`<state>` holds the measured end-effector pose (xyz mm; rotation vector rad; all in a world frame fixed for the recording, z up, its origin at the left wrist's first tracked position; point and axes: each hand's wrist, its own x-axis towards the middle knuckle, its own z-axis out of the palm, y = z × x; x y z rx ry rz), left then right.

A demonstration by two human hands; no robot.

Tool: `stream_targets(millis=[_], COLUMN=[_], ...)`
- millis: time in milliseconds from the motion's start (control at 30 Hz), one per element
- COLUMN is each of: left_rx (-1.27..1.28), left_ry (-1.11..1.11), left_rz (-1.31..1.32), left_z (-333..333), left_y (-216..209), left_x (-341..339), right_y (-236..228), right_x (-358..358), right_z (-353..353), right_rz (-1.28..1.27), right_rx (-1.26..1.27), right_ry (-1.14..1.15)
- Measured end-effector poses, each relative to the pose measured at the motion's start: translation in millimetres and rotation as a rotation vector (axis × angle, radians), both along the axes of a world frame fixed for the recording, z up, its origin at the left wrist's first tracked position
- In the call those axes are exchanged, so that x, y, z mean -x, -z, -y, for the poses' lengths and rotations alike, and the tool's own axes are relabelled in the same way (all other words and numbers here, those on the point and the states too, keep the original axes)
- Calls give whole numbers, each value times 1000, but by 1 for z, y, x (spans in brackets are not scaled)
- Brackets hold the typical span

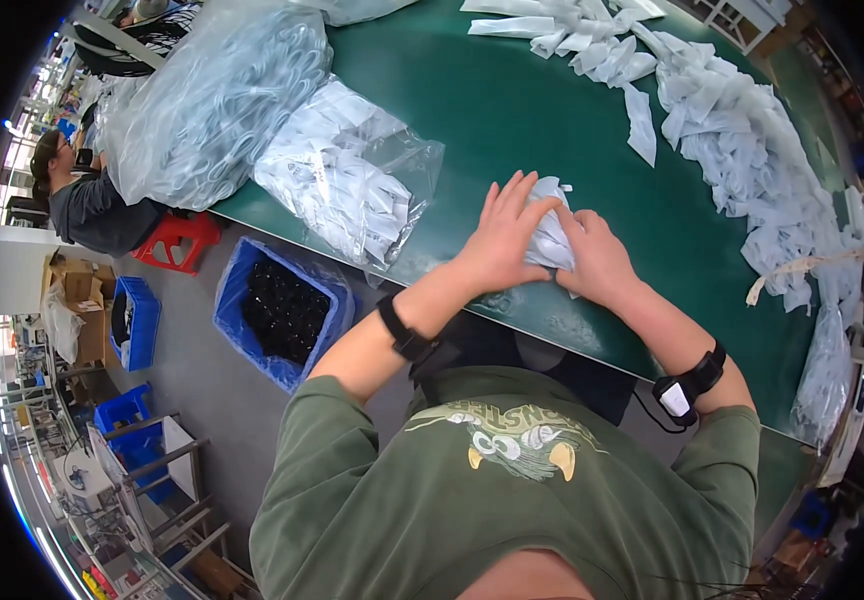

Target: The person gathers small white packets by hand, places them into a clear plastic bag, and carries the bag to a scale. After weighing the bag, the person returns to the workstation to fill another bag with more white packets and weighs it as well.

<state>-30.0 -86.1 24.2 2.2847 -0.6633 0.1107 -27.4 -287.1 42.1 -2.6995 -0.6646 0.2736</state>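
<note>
A small bundle of white translucent plastic pouches (549, 243) sits at the near edge of the green table, between my two hands. My left hand (500, 238) holds its left side, fingers pointing away from me and thumb curving in low. From the right, my right hand (597, 260) closes on the same bundle, its fingers partly hidden behind it. To the left lies a clear bag of white pouches (337, 170), its mouth toward my hands. A long heap of loose white pouches (727, 130) curves along the right side of the table.
A large clear sack of coiled pale tubing (222, 105) covers the table's far left. Below the table's left edge stands a blue bin (237, 335) lined with plastic, holding small black parts. Beyond it, a person (102, 195) sits by a red stool (177, 243).
</note>
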Motion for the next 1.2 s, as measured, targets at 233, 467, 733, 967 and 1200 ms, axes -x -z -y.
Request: stream_targets(millis=[233, 467, 733, 967, 1200], left_rx=[-172, 175, 221, 304, 445], left_ry=[-589, -675, -737, -577, -641], left_rz=[308, -26, 100, 41, -23], left_z=[-107, -182, -163, -139, -136], left_y=[-64, -36, -58, -47, -39], left_x=[32, -17, -39, -27, -28], right_y=[-42, -36, -4, 12, 42], right_x=[-21, -66, -83, -103, -93], right_z=[-13, -139, -215, -224, -221], right_rz=[-453, -635, 227, 182, 304], right_rx=[-477, -545, -195, -240, -205], right_ry=[-145, -415, 123, 37, -179])
